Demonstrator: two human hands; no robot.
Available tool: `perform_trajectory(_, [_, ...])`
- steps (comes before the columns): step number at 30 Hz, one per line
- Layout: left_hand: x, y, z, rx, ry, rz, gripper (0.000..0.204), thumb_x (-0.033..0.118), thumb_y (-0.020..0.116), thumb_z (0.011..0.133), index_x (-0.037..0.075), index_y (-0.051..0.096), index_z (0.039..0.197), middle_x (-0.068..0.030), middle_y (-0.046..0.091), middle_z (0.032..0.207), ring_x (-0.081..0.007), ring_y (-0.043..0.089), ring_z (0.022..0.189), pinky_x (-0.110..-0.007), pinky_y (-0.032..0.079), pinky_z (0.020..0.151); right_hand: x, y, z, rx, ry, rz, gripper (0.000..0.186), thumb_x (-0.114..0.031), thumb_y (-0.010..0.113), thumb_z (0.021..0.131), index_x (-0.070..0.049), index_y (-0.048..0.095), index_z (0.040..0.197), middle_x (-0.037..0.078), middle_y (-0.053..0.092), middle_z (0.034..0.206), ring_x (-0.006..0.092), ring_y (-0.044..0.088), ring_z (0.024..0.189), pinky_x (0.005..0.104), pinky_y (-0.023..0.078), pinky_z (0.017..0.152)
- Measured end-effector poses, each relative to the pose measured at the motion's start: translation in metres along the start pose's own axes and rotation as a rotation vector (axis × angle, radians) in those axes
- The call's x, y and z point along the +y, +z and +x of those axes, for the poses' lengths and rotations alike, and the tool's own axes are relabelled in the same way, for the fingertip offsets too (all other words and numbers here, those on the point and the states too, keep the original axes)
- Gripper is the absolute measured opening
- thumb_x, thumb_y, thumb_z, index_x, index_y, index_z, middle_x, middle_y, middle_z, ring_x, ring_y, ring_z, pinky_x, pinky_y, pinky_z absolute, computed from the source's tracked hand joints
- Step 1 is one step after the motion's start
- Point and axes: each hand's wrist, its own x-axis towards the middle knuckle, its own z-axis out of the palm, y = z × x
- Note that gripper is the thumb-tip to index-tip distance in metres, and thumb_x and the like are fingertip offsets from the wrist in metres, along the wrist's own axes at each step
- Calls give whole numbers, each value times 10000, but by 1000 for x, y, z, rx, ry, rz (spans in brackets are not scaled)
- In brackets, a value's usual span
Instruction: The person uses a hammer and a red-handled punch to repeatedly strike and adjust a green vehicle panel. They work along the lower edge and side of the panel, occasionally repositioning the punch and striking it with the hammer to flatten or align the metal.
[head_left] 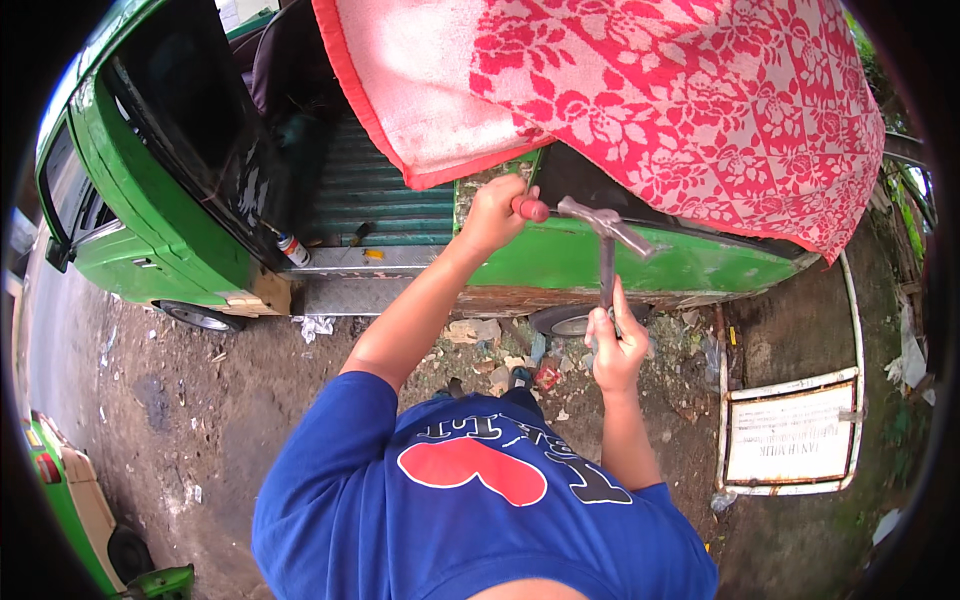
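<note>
My left hand (496, 214) is closed around a red-handled tool (530, 208). Only the butt of its handle shows, pointing right; its working end is hidden, so I cannot tell its kind. It is held against or close to the pillar at the front end of the green vehicle's side panel (570, 255), just below the window. In my right hand (618, 345) is a hammer (606, 222), gripped by its dark shaft with the index finger stretched along it. The metal hammer head is raised just right of the red handle, apart from it.
A red and white floral blanket (690, 110) drapes over the vehicle's roof and window. Left of my arm the doorway opens onto a ribbed green floor (370, 190); a can (293, 250) stands on its sill. A framed white sign (790, 440) lies right. Litter covers the ground.
</note>
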Motion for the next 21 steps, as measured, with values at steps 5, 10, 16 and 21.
perform_trajectory(5, [13,-6,-16,-95,169,44,338,15,728,747,49,410,636,-101,444,629,-303,471,585,-397,381,577,0,-10,-16,40,50,89,472,-7,589,933,-24,493,1396,6,579,762,69,499,602,228,434,550])
perform_trajectory(10, [3,-7,-7,-58,218,50,331,-12,733,715,53,416,650,-87,432,628,-290,468,588,-388,372,584,5,-9,-11,20,65,71,475,-13,591,936,-40,495,1400,7,582,777,73,501,608,234,438,544])
perform_trajectory(16, [0,-8,-6,-68,225,68,295,32,730,733,74,453,641,-74,462,636,-275,491,601,-387,372,596,8,-10,-11,6,36,15,466,-46,573,952,-12,473,1406,35,581,766,98,517,599,253,472,520])
perform_trajectory(21, [-4,-7,-6,-53,226,71,301,32,731,733,73,447,642,-76,459,636,-279,491,602,-391,376,597,10,-10,-10,11,68,31,469,-48,580,950,-9,473,1405,32,576,761,99,515,599,252,473,518])
